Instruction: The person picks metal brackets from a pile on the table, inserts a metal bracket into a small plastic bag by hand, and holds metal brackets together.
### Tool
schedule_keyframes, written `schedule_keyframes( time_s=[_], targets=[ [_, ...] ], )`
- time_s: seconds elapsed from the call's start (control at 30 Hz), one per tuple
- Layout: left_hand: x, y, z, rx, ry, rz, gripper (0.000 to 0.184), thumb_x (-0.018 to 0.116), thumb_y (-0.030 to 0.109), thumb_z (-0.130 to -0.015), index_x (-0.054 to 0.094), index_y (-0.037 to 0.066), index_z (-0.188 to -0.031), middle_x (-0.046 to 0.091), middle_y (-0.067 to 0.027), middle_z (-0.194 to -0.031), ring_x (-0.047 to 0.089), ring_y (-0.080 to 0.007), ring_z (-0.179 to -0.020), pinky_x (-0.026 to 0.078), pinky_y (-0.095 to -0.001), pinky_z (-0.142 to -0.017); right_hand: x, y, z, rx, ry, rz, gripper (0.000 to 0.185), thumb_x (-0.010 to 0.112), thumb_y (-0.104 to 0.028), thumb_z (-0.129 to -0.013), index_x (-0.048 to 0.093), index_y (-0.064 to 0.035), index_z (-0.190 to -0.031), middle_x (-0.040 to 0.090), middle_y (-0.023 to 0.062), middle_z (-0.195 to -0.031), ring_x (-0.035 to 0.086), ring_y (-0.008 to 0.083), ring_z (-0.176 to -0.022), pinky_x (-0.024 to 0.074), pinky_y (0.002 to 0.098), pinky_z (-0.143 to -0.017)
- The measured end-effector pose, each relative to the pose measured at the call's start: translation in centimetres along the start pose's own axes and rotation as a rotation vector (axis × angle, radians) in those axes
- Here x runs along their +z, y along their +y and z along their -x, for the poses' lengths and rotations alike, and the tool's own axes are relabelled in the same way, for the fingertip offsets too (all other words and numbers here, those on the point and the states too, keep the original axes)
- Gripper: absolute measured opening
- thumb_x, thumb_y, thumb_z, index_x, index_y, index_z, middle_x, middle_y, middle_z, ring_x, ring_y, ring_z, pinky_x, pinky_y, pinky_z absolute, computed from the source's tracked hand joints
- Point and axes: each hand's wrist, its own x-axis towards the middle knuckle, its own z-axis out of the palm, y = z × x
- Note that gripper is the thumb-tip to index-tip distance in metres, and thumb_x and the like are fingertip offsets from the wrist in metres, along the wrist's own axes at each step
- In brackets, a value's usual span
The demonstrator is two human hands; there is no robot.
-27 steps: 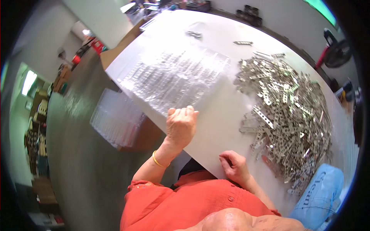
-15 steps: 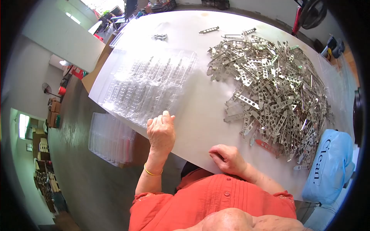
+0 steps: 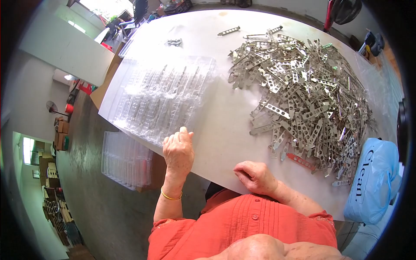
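Clear tray (image 3: 160, 102) lies just ahead of left grip (image 3: 178, 151); metal strips (image 3: 303, 102) lie ahead-right of right grip (image 3: 256, 177). Both curl; closure cannot be told. Apparent step: tray steadying; shifting calls for level support.

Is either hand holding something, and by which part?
I can't tell whether the left hand grips the clear plastic tray: its fingers are curled at the tray's near edge. The right hand lies curled, with nothing visible in it.
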Motion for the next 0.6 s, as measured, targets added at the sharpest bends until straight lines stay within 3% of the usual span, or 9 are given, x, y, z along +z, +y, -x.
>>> schedule_keyframes(
  time_s=[0.6],
  targets=[
    [0.12,-0.19,0.02,-0.028,0.003,0.031,0.02,0.063,0.013,-0.097,0.06,-0.002,-0.11,0.06,-0.0103,-0.075,0.062,-0.0283,-0.07,0.049,-0.0413,-0.068,-0.14,-0.06,-0.06,-0.004,0.002,0.014,0.011,0.07,-0.003,-0.088,0.064,-0.0034,-0.097,0.069,0.0131,-0.086,0.067,0.0305,-0.071,0.0546,0.0373,-0.062]
  ],
)
